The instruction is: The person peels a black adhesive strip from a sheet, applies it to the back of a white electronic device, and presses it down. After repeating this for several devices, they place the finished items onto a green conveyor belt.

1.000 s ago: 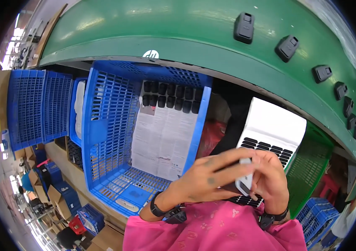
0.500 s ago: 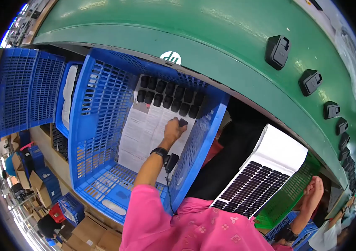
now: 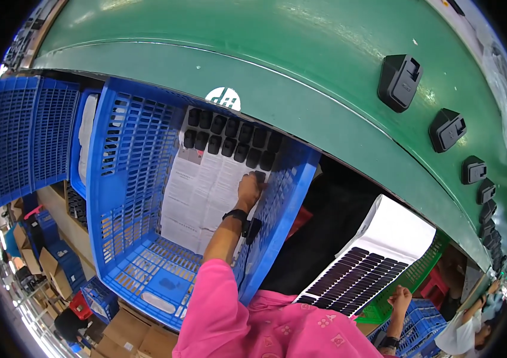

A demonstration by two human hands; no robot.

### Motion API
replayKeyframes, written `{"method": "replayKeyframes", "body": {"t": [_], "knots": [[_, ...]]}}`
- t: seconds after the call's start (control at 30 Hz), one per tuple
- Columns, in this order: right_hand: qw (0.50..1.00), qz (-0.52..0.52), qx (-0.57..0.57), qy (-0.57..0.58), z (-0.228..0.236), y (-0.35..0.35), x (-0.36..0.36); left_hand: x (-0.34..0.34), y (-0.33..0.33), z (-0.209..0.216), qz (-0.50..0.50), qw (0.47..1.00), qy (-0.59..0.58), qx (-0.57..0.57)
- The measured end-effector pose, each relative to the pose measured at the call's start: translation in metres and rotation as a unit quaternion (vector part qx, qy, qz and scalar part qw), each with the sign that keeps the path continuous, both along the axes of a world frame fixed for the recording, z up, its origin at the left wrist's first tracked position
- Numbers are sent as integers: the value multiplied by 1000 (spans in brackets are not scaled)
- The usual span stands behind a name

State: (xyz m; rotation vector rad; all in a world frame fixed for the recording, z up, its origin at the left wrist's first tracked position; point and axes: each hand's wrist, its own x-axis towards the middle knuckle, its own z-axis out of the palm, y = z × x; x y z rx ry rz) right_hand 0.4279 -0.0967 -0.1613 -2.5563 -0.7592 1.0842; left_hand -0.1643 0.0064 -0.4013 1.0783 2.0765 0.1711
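Crate point(image 3: 110, 194), blue, slatted, fills the left-centre of the frame. My left grip point(image 3: 247, 192) is inside it, fingers closed round a black unit point(image 3: 258, 176), just below the right end of two rows of black moulded pieces point(image 3: 228, 147) on a printed paper liner point(image 3: 188, 185). Crate's right wall stands close beside my left forearm; front edge of the green worktop point(image 3: 253, 42) crosses above the crate's far end. Right grip point(image 3: 400, 297), lower right: fingers curled, can't tell if it has hold of anything. Near it: sheet of black stickers point(image 3: 354, 280) and green crate point(image 3: 426, 259). More black housings point(image 3: 400, 83) line the worktop, upper right down the right edge. Blue crates point(image 3: 50, 131) left, cartons point(image 3: 125, 328) lower left.
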Motion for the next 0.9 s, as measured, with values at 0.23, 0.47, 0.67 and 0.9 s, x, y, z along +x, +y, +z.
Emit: {"method": "replayKeyframes", "body": {"t": [0.23,0.47,0.67,0.9], "knots": [[999,30,-16,39,-34,-14,3,0,-9,-15,32,998,-30,34],[997,42,10,71,-42,-13,-16,-19,-15,-9,-20,998,-31,49],[991,92,100,3,-15,-3,-43,-10,5,168,37,941,25,335],[952,146,254,-85,63,64,-162,60,125,396,-215,818,123,519]]}}
